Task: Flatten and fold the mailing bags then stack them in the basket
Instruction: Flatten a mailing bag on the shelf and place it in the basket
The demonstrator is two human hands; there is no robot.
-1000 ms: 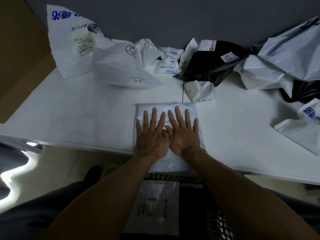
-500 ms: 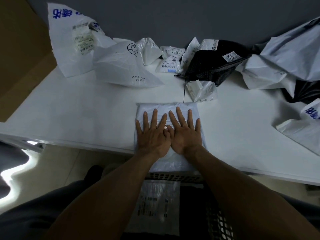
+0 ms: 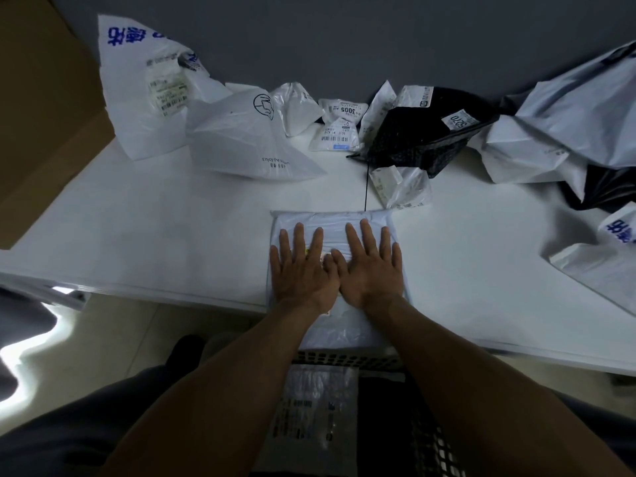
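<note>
A folded white mailing bag (image 3: pixel 332 220) lies flat at the table's near edge, its lower part hanging over the rim. My left hand (image 3: pixel 303 270) and my right hand (image 3: pixel 370 266) press on it side by side, palms down, fingers straight and spread. Below the table edge sits a dark mesh basket (image 3: pixel 347 356) on my lap, with a flattened clear bag (image 3: pixel 316 407) and a dark bag inside it. My forearms cover part of the basket.
Unfolded bags crowd the back of the white table (image 3: pixel 155 228): a tall white bag with blue print (image 3: pixel 144 91), a white bag (image 3: pixel 247 142), small labelled bags (image 3: pixel 339 129), a black bag (image 3: pixel 420 136), a small crumpled bag (image 3: pixel 402 187) and large white bags (image 3: pixel 568 132) at right. A brown board (image 3: pixel 41 98) stands left.
Both hands have stayed pressed on the folded bag, with their fingers spread slightly wider apart. The view shifted a little.
</note>
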